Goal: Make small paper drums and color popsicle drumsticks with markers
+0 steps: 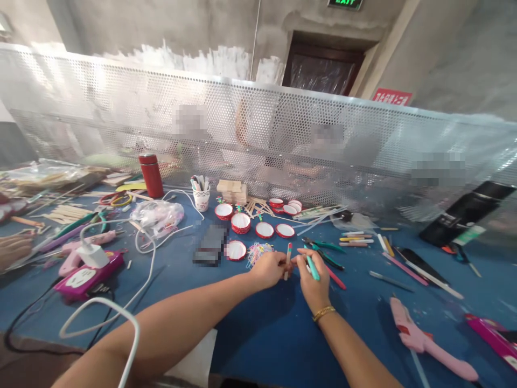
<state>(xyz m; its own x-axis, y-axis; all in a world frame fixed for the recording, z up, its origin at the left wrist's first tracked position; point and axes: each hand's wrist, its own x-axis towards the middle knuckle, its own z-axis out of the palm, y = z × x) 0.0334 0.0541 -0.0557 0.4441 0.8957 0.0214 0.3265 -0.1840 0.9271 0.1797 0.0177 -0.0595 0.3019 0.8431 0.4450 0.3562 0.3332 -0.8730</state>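
Note:
My left hand [269, 269] is closed in a pinch on a wooden craft stick [287, 261] with coloured ends, held upright over the blue table [258, 323]. My right hand [312, 280], with a gold bracelet at the wrist, grips a teal marker pen [311, 265] whose tip meets the stick. Both hands touch at the middle of the table. A small heap of coloured rubber bands [258, 251] lies just behind my left hand. Several red-rimmed white paper cups [240, 222] stand beyond it.
A pink glue gun [424, 339] lies at the right front, another [83, 249] at the left by a magenta power strip [86, 276] with white cables. A red flask [151, 175], pen cup [201, 195], pliers [323, 247] and loose sticks sit before a perforated metal screen [283, 134]. Another person's hand [12, 250] rests far left.

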